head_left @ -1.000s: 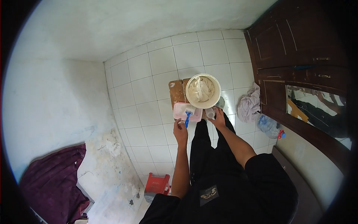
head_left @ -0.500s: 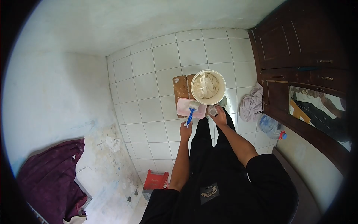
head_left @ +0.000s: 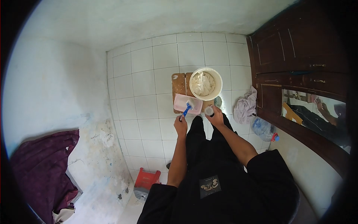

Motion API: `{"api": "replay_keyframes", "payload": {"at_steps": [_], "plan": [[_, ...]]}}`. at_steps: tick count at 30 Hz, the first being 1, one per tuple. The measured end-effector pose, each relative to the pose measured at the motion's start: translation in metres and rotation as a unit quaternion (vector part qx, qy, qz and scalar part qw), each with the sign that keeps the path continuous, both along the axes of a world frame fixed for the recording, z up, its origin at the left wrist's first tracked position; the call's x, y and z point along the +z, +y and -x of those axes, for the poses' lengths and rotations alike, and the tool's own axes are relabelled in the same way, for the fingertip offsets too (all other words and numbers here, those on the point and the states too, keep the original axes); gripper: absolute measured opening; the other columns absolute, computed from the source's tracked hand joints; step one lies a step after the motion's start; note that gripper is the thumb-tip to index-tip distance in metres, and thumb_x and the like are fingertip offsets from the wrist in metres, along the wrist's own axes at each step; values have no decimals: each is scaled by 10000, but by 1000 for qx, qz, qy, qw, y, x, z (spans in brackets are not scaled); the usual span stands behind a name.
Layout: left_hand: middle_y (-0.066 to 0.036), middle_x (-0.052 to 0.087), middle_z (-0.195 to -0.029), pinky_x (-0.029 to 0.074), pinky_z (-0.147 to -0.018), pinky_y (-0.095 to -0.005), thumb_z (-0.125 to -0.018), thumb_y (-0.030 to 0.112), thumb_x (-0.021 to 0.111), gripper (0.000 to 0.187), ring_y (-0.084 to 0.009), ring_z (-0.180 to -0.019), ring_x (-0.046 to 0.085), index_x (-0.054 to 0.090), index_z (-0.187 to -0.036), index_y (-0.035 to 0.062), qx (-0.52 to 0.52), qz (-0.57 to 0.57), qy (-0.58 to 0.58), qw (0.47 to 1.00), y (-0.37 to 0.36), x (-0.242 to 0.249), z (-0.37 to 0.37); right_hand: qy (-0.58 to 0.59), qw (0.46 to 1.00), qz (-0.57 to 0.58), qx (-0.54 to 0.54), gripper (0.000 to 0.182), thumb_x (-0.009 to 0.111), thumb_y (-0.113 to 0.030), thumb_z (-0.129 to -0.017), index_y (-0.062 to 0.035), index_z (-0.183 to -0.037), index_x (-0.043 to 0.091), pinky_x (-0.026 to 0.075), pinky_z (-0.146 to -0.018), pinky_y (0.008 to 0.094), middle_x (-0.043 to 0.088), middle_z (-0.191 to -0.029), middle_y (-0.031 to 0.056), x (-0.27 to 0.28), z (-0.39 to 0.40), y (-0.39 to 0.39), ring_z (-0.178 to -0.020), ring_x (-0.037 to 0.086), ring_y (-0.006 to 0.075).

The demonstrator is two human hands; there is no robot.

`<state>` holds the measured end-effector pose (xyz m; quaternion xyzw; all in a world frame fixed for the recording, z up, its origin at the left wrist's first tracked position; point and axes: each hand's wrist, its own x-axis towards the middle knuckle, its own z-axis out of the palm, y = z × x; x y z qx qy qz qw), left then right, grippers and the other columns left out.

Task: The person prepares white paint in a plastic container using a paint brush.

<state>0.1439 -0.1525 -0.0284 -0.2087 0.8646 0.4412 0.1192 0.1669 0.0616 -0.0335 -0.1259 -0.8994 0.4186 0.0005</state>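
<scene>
My left hand is closed on the blue handle of a paint roller, whose head rests in a pink tray. In my right hand is a small clear cup, held just right of the tray. A round white bucket with pale cloth or plastic inside stands beyond the tray. Bucket and tray are on a low wooden stool.
A crumpled cloth and a plastic bottle lie right, near a dark wooden cabinet. A red stool stands lower left. Purple fabric hangs on the left wall.
My left hand has closed round the roller handle, and the roller has tilted and shifted slightly left. The camera view has moved a little.
</scene>
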Motion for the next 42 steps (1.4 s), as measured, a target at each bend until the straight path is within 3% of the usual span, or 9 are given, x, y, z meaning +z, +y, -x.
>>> {"api": "replay_keyframes", "payload": {"at_steps": [5, 12, 17, 21, 27, 29, 35, 38, 42], "plan": [[-196, 634, -772, 496, -624, -401, -897, 189, 590, 218, -327, -662, 634, 639, -929, -22, 9, 2, 64, 998, -10, 31, 4, -22, 999, -19, 41, 433, 766, -126, -637, -21, -1006, 565, 478, -829, 427, 629, -962, 156, 15, 7, -5, -932, 613, 359], [-184, 644, -774, 505, -597, -352, -909, 217, 582, 285, -257, -633, 660, 624, -971, -59, 6, -24, 42, 999, -21, 0, 2, -38, 998, -18, 54, 413, 755, -212, -670, -64, -999, 556, 439, -833, 446, 615, -982, 128, 18, 8, -20, -947, 600, 338], [-209, 634, -857, 509, -669, -411, -887, 194, 591, 235, -356, -759, 637, 637, -943, -31, -42, 42, 99, 993, -6, -6, 9, -34, 998, 2, 54, 428, 772, -151, -628, -49, -988, 564, 451, -813, 440, 615, -983, 128, 16, 12, -33, -954, 603, 334], [-218, 633, -880, 509, -682, -417, -884, 187, 589, 237, -363, -795, 636, 628, -972, -30, -41, 40, 61, 996, 5, -10, 13, -28, 998, -18, 48, 428, 770, -152, -628, -49, -990, 566, 449, -820, 433, 616, -981, 127, 11, 10, -40, -949, 603, 336], [-222, 630, -904, 513, -696, -419, -873, 164, 599, 228, -369, -805, 630, 608, -1006, -21, -46, 93, 155, 982, 12, -13, 22, -26, 999, -21, 39, 426, 766, -150, -630, -51, -993, 567, 450, -823, 432, 614, -991, 124, 14, 12, -43, -951, 602, 337], [-203, 639, -931, 518, -716, -394, -850, 126, 637, 211, -332, -826, 640, 613, -1007, -12, -11, -12, 135, 991, 14, -9, 26, -37, 999, -12, 33, 428, 766, -153, -630, -53, -996, 567, 449, -824, 431, 610, -989, 124, 14, 12, -42, -951, 601, 336], [-109, 634, -889, 512, -647, -290, -846, 108, 669, 217, -174, -764, 629, 637, -1023, -13, 23, -126, 58, 990, 16, -29, 26, -36, 999, -20, 23, 414, 763, -155, -638, -55, -989, 567, 456, -798, 433, 613, -966, 120, 13, 13, -41, -930, 606, 338], [-99, 632, -875, 511, -622, -273, -856, 102, 659, 205, -168, -745, 630, 643, -1022, -17, 29, -115, 77, 990, 13, -54, 21, -27, 999, -33, 28, 404, 759, -160, -646, -53, -985, 566, 460, -788, 436, 615, -960, 120, 15, 16, -41, -916, 610, 337], [-98, 639, -879, 515, -656, -278, -857, 87, 656, 208, -181, -766, 632, 644, -1037, -18, 43, -104, 112, 987, 16, -19, 26, -31, 998, -32, 33, 417, 755, -172, -647, -52, -1000, 567, 455, -797, 441, 613, -969, 126, 13, 19, -41, -938, 602, 338]]}}
